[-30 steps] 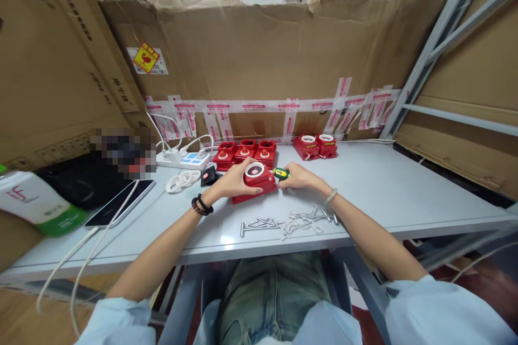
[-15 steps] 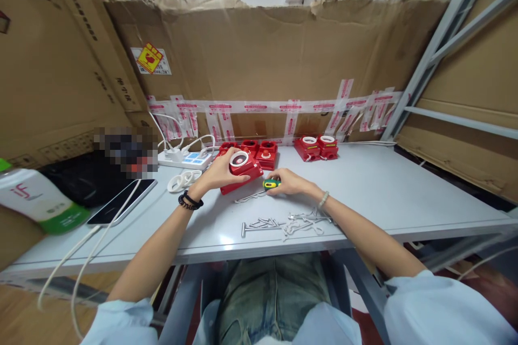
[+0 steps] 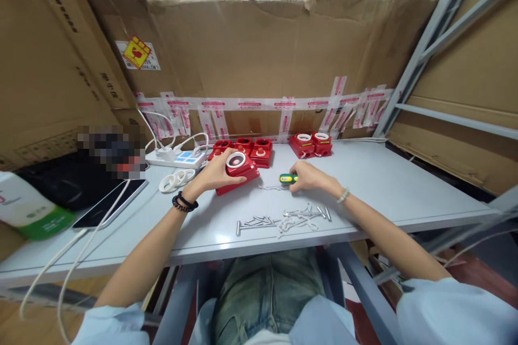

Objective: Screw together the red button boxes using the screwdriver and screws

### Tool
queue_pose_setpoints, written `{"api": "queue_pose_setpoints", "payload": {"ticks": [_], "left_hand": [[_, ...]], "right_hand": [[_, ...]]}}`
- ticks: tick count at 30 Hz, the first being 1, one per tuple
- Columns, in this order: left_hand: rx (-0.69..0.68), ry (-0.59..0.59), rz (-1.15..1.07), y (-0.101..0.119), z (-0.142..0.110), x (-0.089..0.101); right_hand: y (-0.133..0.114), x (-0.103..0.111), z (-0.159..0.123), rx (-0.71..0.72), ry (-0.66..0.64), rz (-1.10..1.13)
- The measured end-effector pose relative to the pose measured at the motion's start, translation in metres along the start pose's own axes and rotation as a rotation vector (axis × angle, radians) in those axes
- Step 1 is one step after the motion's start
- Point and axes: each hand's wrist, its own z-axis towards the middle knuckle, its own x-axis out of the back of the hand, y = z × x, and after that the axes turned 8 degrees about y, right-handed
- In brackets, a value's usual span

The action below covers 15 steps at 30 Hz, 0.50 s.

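The red box (image 3: 247,171) was held at a slant, its white ring (image 3: 236,167) facing up around a dark recess; right of the red box, the green-and-yellow handle (image 3: 287,178) was held nearly level; a thin pale strand (image 3: 271,188) lay just right of the red box.

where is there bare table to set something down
The widest bare patch of table lies right of the right grip and the pair of red units. A smaller one sits between phone and left forearm. A narrow gap parts that pair from the row of red units. Crowded: back left, power strip and white rings; front middle, metal rods and cords.
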Motion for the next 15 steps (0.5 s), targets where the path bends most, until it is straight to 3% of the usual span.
{"api": "queue_pose_setpoints", "payload": {"ticks": [6, 11, 15], "left_hand": [[-0.005, -0.041, -0.032, 0.01, -0.004, -0.008], [-0.058, -0.13, -0.054, 0.018, -0.005, -0.019], [-0.094, -0.169, -0.044, 0.024, -0.005, -0.025]], "right_hand": [[0.037, 0.023, -0.04, -0.104, 0.016, 0.04], [0.04, 0.03, -0.064, -0.071, -0.113, 0.114], [0.04, 0.032, -0.067, -0.067, -0.213, 0.127]]}}
